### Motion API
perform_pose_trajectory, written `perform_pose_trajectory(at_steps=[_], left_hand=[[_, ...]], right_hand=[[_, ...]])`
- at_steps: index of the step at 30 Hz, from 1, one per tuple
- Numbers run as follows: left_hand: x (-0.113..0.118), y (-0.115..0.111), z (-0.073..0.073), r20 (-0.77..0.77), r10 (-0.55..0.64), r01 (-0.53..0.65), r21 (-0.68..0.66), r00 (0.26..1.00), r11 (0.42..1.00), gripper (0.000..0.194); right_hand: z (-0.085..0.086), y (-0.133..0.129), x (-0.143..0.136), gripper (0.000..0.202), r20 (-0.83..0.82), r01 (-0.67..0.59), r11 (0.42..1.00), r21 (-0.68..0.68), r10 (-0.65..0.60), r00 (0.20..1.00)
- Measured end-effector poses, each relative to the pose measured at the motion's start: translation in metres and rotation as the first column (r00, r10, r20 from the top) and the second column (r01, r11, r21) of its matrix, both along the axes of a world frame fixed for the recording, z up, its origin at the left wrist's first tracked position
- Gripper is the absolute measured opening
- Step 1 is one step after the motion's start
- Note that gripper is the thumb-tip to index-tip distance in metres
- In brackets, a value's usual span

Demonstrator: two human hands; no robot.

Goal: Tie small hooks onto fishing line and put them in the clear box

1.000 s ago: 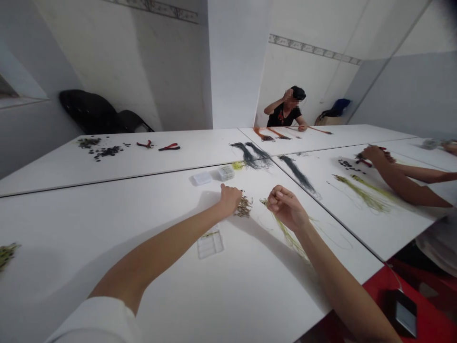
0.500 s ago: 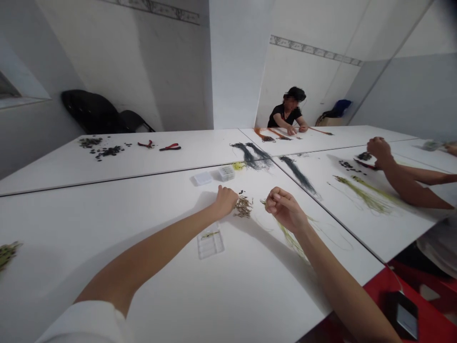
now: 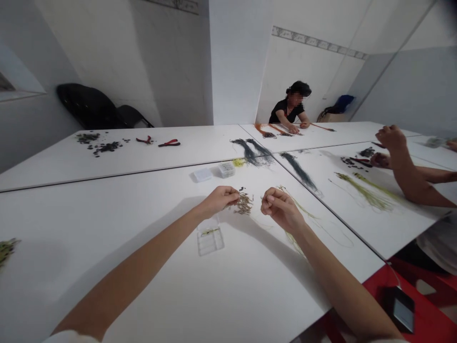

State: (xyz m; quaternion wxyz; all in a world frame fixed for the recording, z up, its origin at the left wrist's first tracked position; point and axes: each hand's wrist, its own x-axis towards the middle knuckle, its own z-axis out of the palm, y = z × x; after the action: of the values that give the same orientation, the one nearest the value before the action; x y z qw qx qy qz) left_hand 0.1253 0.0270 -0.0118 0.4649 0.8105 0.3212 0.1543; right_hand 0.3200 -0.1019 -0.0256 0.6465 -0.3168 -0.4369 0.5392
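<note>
My left hand (image 3: 222, 200) is closed in a pinch at the left edge of a pile of small brownish pieces (image 3: 244, 205). Whatever lies between its fingertips is too small to make out. Just right of the pile, my right hand (image 3: 280, 207) is also pinched, its fingers curled toward the left hand, and its contents are hidden. Yellow-green strands (image 3: 303, 209) spread over the table behind and beneath the right hand. A clear compartment box (image 3: 210, 244) with a few greenish pieces inside lies nearer to me, below the left hand.
Beyond my hands stand small clear boxes (image 3: 226, 170) and yellow bits (image 3: 239, 163). Dark strand bundles (image 3: 250, 151) lie farther back, with red-handled pliers (image 3: 170, 143) at left. A co-worker's hand (image 3: 392, 138) is raised at right; another person (image 3: 291, 112) sits across the table.
My left hand has turned and drawn slightly left, its fingertips now pointing right. My right hand has shifted a little left. The co-worker's hand at right has risen.
</note>
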Motion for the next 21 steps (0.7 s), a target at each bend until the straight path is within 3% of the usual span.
perform_pose_trajectory(at_steps=[4,8,15,21], left_hand=[[-0.011,-0.034,0.012,0.160,-0.070,0.102,-0.201,0.985,0.974,0.028],[-0.018,-0.052,0.020,0.304,-0.036,0.184,-0.475,0.952,0.861,0.025],[-0.019,-0.066,0.019,0.325,0.001,0.212,-0.620,0.946,0.756,0.021],[-0.019,-0.069,0.016,0.346,0.009,0.230,-0.642,0.938,0.732,0.019]], right_hand=[[0.000,-0.004,-0.011,0.012,0.123,0.041,0.999,0.025,-0.044,0.991],[-0.002,-0.005,-0.022,0.014,0.216,0.105,0.993,0.056,-0.115,0.970],[-0.002,-0.009,-0.028,0.013,0.274,0.133,0.988,0.080,-0.150,0.950],[-0.002,-0.009,-0.029,0.011,0.286,0.122,0.989,0.085,-0.141,0.948]])
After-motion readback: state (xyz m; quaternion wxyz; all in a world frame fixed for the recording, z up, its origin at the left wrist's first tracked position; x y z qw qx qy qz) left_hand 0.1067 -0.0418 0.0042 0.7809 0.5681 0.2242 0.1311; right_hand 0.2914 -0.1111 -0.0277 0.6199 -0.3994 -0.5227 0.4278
